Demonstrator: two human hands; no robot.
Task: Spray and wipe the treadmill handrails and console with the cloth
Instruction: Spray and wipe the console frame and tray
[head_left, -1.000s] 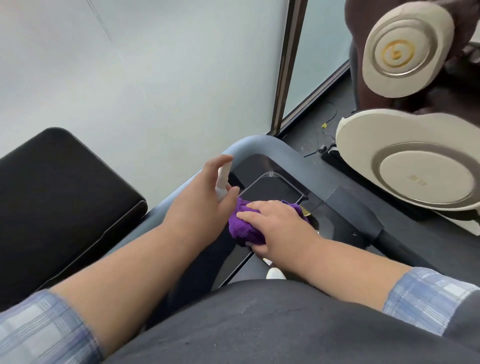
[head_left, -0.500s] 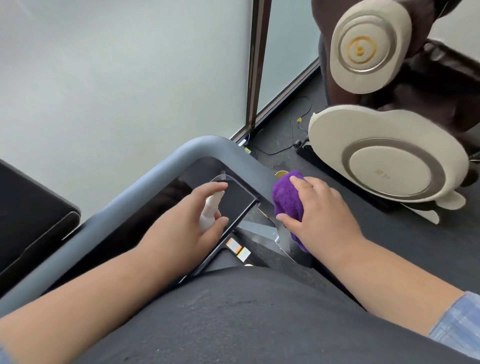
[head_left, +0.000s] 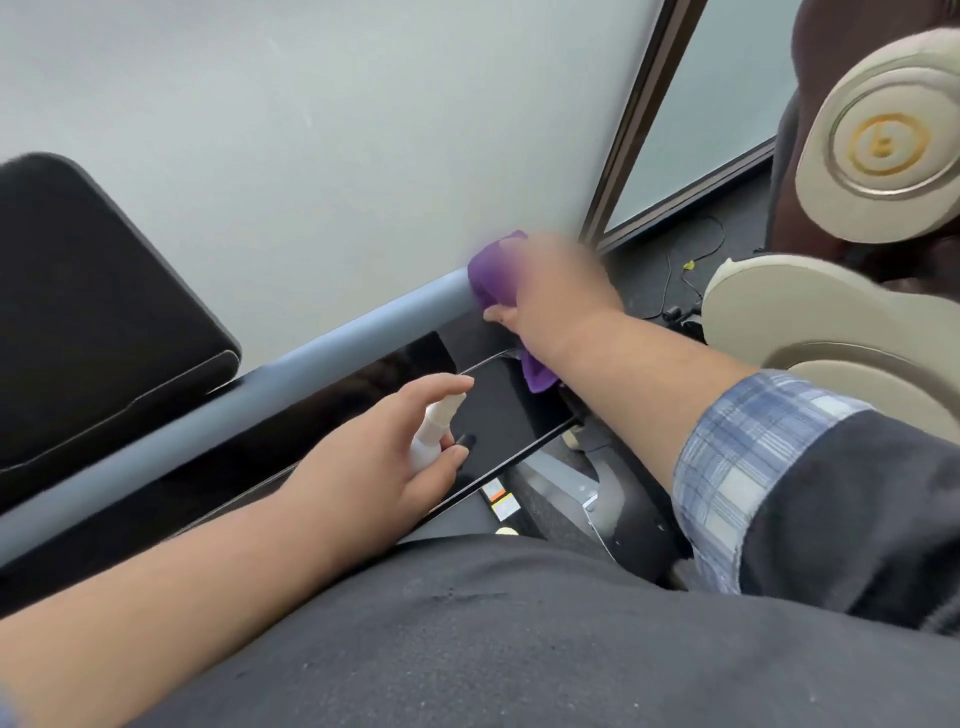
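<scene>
A pale wall is filling the background, with a black pad lying at the left and a beige machine standing at the right. The grey handrail is running diagonally above the dark console. The right hand, blurred, is gripping the purple cloth against the rail's bend. The left hand is curling round a white spray bottle over the console.
</scene>
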